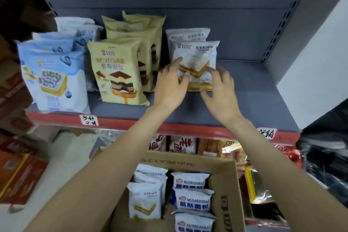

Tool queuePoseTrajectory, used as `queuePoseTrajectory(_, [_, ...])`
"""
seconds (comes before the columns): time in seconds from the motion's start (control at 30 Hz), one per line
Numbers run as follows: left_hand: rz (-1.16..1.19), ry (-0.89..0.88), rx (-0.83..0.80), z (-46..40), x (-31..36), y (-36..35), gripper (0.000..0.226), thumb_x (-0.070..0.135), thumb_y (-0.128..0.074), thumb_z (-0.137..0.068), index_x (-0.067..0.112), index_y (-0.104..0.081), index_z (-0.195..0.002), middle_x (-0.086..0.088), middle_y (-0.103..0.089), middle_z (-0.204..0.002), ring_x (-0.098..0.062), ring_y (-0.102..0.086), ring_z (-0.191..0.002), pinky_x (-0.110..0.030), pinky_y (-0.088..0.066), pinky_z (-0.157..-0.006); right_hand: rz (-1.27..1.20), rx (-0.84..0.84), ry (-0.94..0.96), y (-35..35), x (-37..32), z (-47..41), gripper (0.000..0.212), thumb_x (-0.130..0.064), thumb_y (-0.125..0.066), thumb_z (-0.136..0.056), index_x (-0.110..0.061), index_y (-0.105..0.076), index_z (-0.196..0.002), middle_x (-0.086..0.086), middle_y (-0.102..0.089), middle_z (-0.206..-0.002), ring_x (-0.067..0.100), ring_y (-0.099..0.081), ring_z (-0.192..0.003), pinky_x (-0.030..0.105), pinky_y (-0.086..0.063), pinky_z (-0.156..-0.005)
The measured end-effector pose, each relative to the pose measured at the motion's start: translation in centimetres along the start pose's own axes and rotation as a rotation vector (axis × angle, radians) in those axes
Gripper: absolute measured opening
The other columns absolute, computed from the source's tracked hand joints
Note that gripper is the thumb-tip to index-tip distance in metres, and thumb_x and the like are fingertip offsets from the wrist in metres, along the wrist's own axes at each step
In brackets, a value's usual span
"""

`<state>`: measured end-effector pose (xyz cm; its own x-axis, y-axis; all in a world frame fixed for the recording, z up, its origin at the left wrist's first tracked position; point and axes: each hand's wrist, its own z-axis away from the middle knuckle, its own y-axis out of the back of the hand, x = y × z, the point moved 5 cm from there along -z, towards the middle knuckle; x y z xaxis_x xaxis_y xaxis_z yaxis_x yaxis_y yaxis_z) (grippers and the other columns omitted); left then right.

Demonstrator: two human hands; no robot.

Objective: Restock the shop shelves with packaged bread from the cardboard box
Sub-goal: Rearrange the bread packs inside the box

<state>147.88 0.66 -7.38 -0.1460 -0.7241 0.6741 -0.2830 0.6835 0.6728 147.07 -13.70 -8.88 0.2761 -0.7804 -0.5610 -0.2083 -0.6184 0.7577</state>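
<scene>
From the head view, the white bread packet (pixel 195 62) stands upright on the grey shelf (pixel 244 100), just right of the tan mousse packets (pixel 120 73) and in front of another white packet (pixel 188 35); the left hand (pixel 169 84) touches its left edge with fingers loosely spread, and the right hand (pixel 220 88) touches its lower right edge, neither plainly pinching. It looks light, soft and crushable, its film slippery, so steadying it by the side edges seems safest. Below the shelf, the cardboard box (pixel 226 194) holds more packets.
</scene>
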Motion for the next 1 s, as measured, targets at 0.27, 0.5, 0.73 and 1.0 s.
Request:
queuePoseTrajectory(0.27, [0.085, -0.098, 0.157, 13.5, -4.5, 6.9, 0.026, 0.031, -0.044, -0.095, 0.020, -0.067, -0.097, 0.010, -0.067, -0.066, -0.010, -0.064, -0.059, -0.037, -0.050, -0.052, -0.123, 0.124, 0.221, 1.4, -4.9, 13.0, 0.019, -0.016, -0.051, -0.092, -0.013, -0.066, -0.104, -0.002, -0.067, -0.086, 0.012, -0.059, -0.072, 0.022, -0.046, -0.060])
queuePoseTrajectory(0.5, [-0.140, 0.192, -0.084, 23.1, -18.5, 3.8, 0.019, 0.021, -0.056, -0.091, 0.018, -0.064, -0.107, 0.002, -0.069, -0.086, -0.011, -0.062, -0.072, -0.018, -0.044, -0.064, -0.004, -0.380, 0.115, -10.8, -1.4, 20.6, 0.019, -0.028, -0.048, -0.094, -0.022, -0.064, -0.104, -0.003, -0.068, -0.079, 0.007, -0.057, -0.054, 0.024, -0.044, -0.043])
queuePoseTrajectory(0.73, [-0.151, 0.608, -0.428, 28.6, -30.0, -3.7, 0.072, 0.017, -0.063, -0.087, 0.019, -0.023, -0.147, -0.012, -0.031, -0.146, -0.032, -0.042, -0.127, -0.037, -0.041, -0.094, 0.089, -0.721, -0.148, -24.2, 4.2, 24.6, 0.040, -0.016, -0.043, -0.098, -0.019, -0.039, -0.138, 0.008, -0.041, -0.138, 0.026, -0.059, -0.095, 0.034, -0.049, -0.069])
queuePoseTrajectory(1.0, [0.099, 0.734, -0.342, 29.6, -33.4, -7.0, 0.092, 0.002, -0.073, -0.074, 0.020, -0.019, -0.147, -0.007, -0.051, -0.127, -0.023, -0.058, -0.100, -0.030, -0.048, -0.079, 0.239, -0.684, -0.134, -29.3, 5.8, 22.5, 0.033, -0.011, -0.051, -0.094, -0.015, -0.051, -0.126, 0.014, -0.055, -0.120, 0.036, -0.058, -0.101, 0.041, -0.049, -0.077])
